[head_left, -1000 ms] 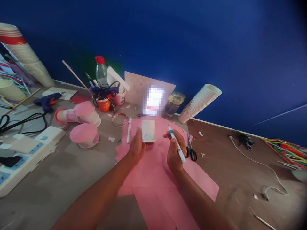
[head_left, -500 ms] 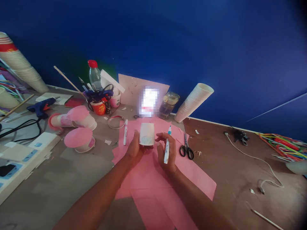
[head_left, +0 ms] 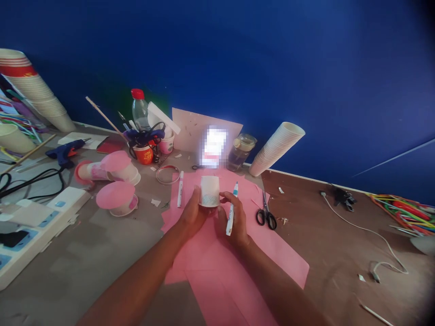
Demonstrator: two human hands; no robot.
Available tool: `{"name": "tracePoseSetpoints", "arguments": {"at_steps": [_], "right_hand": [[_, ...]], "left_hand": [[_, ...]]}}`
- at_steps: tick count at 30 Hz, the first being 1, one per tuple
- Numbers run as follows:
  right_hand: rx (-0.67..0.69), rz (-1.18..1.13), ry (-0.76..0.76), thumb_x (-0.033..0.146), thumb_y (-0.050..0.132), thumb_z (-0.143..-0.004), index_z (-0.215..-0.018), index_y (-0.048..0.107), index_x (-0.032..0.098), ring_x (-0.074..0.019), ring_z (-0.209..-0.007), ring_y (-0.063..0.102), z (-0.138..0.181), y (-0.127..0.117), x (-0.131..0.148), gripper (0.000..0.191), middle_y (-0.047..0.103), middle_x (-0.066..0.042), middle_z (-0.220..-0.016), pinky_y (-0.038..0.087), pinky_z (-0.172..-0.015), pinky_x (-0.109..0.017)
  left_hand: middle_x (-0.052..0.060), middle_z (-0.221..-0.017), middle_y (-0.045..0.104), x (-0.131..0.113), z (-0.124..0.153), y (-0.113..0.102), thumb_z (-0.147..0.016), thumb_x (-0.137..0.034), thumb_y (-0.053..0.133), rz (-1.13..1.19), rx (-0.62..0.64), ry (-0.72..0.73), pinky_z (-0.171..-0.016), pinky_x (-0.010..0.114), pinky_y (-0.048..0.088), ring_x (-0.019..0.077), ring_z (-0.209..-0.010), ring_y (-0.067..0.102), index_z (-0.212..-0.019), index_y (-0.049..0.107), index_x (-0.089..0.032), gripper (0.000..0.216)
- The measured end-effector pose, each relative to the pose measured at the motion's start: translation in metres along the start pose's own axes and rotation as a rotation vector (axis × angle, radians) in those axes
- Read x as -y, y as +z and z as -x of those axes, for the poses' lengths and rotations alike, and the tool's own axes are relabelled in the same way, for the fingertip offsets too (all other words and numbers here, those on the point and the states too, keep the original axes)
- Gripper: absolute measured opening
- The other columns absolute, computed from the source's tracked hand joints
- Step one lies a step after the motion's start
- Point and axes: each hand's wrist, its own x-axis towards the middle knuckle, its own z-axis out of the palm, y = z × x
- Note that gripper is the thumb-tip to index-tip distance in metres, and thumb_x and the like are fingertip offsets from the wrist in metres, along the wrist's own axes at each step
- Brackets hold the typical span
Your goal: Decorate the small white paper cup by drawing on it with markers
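Paper sheets (head_left: 200,253) lie on table (head_left: 340,253). Above sheets — cup (head_left: 210,190) in left hand (head_left: 193,210), marker (head_left: 230,218) in right hand (head_left: 240,224). On sheets: second marker (head_left: 180,190) at left, scissors (head_left: 265,206) at right. Behind sheets, rightward, I see cup stack (head_left: 277,149) — power strip (head_left: 44,231) well left.

Matt paper cup (head_left: 210,186), smooth plastic marker (head_left: 230,219)
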Motion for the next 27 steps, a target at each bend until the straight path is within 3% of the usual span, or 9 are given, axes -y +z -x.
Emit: {"name": "tracePoseSetpoints", "arguments": {"at_steps": [6,10,13,18,27], "right_hand": [[-0.009,0.046,0.079,0.011,0.052,-0.086,-0.123,0.048,0.021,-0.0194,-0.082,0.062,-0.0048,-0.0038,-0.0052,0.038,0.063,-0.01,-0.106,0.056,-0.075,-0.039],[-0.033,0.041,0.071,0.011,0.051,-0.087,-0.123,0.049,0.021,-0.0198,-0.084,0.062,-0.0045,-0.0047,-0.0057,0.038,0.062,-0.011,-0.108,0.055,-0.077,-0.041],[-0.064,0.027,0.064,0.012,0.05,-0.088,-0.124,0.049,0.021,-0.0208,-0.086,0.063,-0.0037,-0.0033,-0.006,0.037,0.062,-0.011,-0.109,0.055,-0.078,-0.042],[-0.078,0.01,0.036,0.013,0.05,-0.088,-0.126,0.048,0.022,-0.0198,-0.084,0.064,-0.0039,-0.0009,-0.0059,0.039,0.064,-0.011,-0.109,0.057,-0.077,-0.041],[-0.065,-0.12,0.006,0.021,0.045,-0.095,-0.134,0.044,0.023,-0.0221,-0.094,0.066,-0.0066,-0.0077,-0.0005,0.039,0.065,-0.011,-0.108,0.055,-0.085,-0.047]], "left_hand": [[0.004,-0.071,0.058,0.002,0.0037,0.0057,-0.087,-0.042,0.06,0.111,0.207,0.013,-0.079,0.033,0.048,0.0157,-0.072,0.057,-0.066,0.059,-0.015,0.034],[0.007,-0.086,0.063,-0.0005,0.0063,0.0079,-0.08,-0.028,0.071,0.075,0.253,0.033,-0.083,0.033,0.048,0.0185,-0.087,0.061,-0.08,0.063,-0.014,0.016],[0.008,-0.095,0.065,-0.003,0.0073,0.0081,-0.076,-0.026,0.075,0.043,0.275,0.03,-0.089,0.035,0.048,0.0218,-0.099,0.061,-0.083,0.063,-0.014,0.018],[0.008,-0.09,0.064,-0.0038,0.0052,0.0051,-0.077,-0.038,0.074,0.081,0.243,0.038,-0.094,0.037,0.047,0.0224,-0.099,0.062,-0.066,0.057,-0.015,0.03],[0.005,-0.083,0.065,-0.0059,0.0019,0.0026,-0.079,-0.038,0.072,0.204,0.081,0.052,-0.089,0.032,0.051,0.0166,-0.087,0.063,-0.089,0.066,-0.014,0.027]]}}
